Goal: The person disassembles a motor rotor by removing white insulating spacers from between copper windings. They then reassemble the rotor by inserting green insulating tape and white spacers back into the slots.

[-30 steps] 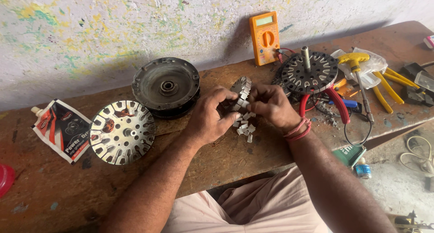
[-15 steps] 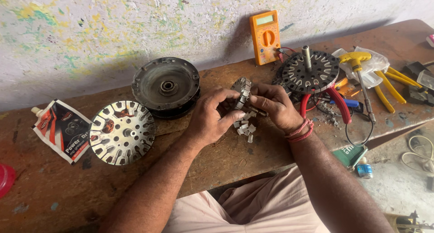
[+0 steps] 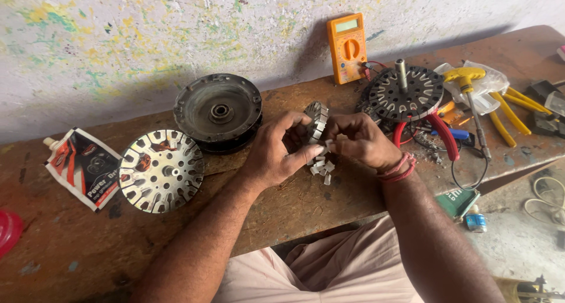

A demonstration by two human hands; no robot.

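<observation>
Left hand (image 3: 276, 153) grips small slotted grey metal core (image 3: 316, 119) above worn wooden bench (image 3: 306, 206); right hand (image 3: 359, 141) pinches white paper slips (image 3: 321, 166); seat each squarely, hold core steady

An orange multimeter (image 3: 347, 47) leans against the paint-flecked wall; a black round motor housing (image 3: 218, 112) sits beside a silver slotted rotor disc (image 3: 160, 170) on the wooden bench (image 3: 70, 250)

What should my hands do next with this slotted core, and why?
Probably press the white slip at the right hand into the core: the left hand holds the core upright, and more slips lie loose on the bench.
</observation>
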